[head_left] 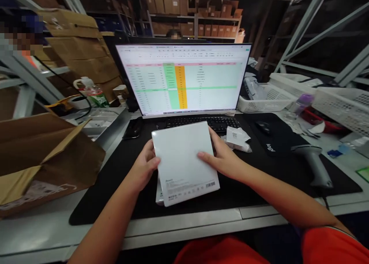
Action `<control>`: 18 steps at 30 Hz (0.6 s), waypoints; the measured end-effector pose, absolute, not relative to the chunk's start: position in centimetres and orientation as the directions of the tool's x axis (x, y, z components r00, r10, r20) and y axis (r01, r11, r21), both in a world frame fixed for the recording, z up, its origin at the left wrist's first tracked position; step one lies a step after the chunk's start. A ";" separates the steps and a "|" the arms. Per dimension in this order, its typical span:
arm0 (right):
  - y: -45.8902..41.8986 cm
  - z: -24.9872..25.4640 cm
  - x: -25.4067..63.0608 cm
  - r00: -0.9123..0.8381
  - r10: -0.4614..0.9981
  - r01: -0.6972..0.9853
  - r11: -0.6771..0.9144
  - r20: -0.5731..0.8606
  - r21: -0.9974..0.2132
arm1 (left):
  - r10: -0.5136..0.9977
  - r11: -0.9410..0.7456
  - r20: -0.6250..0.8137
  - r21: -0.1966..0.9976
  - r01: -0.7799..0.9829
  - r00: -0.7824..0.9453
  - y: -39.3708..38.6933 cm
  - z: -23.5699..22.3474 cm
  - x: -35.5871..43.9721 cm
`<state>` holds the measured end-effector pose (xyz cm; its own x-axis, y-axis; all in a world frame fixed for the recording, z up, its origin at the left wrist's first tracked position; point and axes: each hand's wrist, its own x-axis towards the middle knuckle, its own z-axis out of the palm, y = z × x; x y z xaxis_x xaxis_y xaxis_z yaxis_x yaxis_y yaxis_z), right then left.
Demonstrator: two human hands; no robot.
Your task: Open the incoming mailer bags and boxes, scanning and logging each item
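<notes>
- White and flat, the box (184, 162) is being held just above the black mat (115, 179) on the tabletop (43, 233), in front of the keyboard (201, 122).
- The left hand (144, 167) is clamping its left edge, the right hand (223, 158) is pressing fingers on top; both grips are closed on it.
- The barcode (210, 185) is facing up, so this looks like the checking step.
- The scanner (313, 162) is lying well apart to the right; reaching it would call for freeing the right hand.
- The monitor (184, 77) is showing a spreadsheet.

monitor (184, 79) lit | keyboard (201, 123) below | scanner (313, 164) right | cardboard box (43, 160) left | baskets (343, 102) right
</notes>
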<state>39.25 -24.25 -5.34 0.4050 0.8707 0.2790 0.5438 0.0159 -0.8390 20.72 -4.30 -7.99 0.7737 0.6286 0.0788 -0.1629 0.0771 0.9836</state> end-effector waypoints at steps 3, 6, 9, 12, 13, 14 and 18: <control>-27.3 -6.6 38.3 0.432 0.838 0.595 0.013 0.333 -0.803 | 0.526 -0.014 0.079 0.996 -0.085 0.847 -5.5 -8.6 20.7; -29.8 -7.7 38.3 0.427 0.834 0.642 -0.008 0.349 -0.767 | 0.475 -0.121 0.100 0.991 -0.047 0.874 -7.1 -8.9 20.4; -33.5 -8.2 41.1 0.555 0.735 0.724 -0.197 0.388 -0.661 | 0.546 -0.093 0.121 0.992 -0.083 0.829 -8.0 -9.4 20.0; -39.9 -8.5 46.0 0.724 0.328 0.639 -0.649 0.608 -0.412 | 0.703 -0.078 0.146 0.989 -0.129 0.696 -7.6 -10.1 19.7; -42.4 -8.8 47.8 0.728 0.219 0.531 -0.779 0.649 -0.333 | 0.760 -0.100 0.165 0.985 -0.138 0.628 -7.3 -10.3 19.7; -44.9 -9.2 49.7 0.744 0.140 0.402 -0.875 0.653 -0.271 | 0.808 -0.127 0.187 0.981 -0.145 0.559 -7.0 -10.4 19.6; -52.1 -11.9 56.3 0.964 0.009 0.088 -0.953 0.265 -0.289 | 0.892 -0.169 0.222 0.972 -0.166 0.393 -5.9 -10.8 19.2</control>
<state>56.30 -52.13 -11.94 0.9643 0.0088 0.2645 0.0879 -0.9533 -0.2889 19.23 -5.89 -10.78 0.3926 0.8925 0.2221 -0.1658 -0.1689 0.9716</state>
